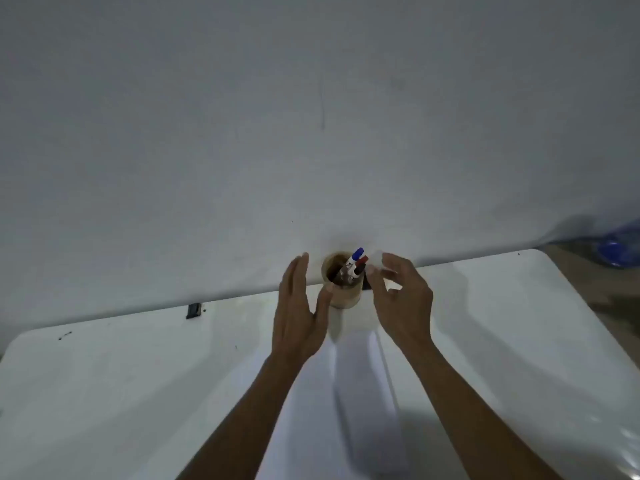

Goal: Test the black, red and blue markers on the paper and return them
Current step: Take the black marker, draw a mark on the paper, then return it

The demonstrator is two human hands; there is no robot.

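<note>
Nearest, the paper (349, 393) lies flat on the white counter (138, 393), waiting. Beyond it both hands flank the wooden cup (343, 292): left hand (298, 313) open, thumb at the cup's side, right hand (401, 306) loosely curled, fingers (375, 271) apart, holding nothing. Blue marker (355, 257), red marker (360, 263) and black marker (356, 270) stand inside. Best to steady the cup, pinch one cap, lift straight up
</note>
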